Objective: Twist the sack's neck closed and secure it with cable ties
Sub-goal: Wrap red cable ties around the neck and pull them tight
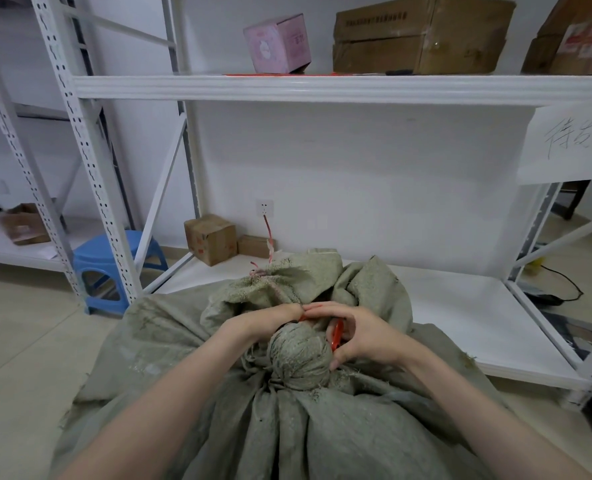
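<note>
Both hands (322, 323) pinch a red cable tie (337, 334) around the sack's (218, 393) twisted neck (299, 355), which points up.

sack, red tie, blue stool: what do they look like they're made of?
Sack: coarse woven fabric, dull grey-green, likely woven plastic or jute; visible weave and frayed threads at the twisted neck.
Red tie: smooth, glossy strip, probably plastic; mostly hidden by the right hand.
Blue stool: moulded plastic by its look; uniform colour, soft sheen.
</note>
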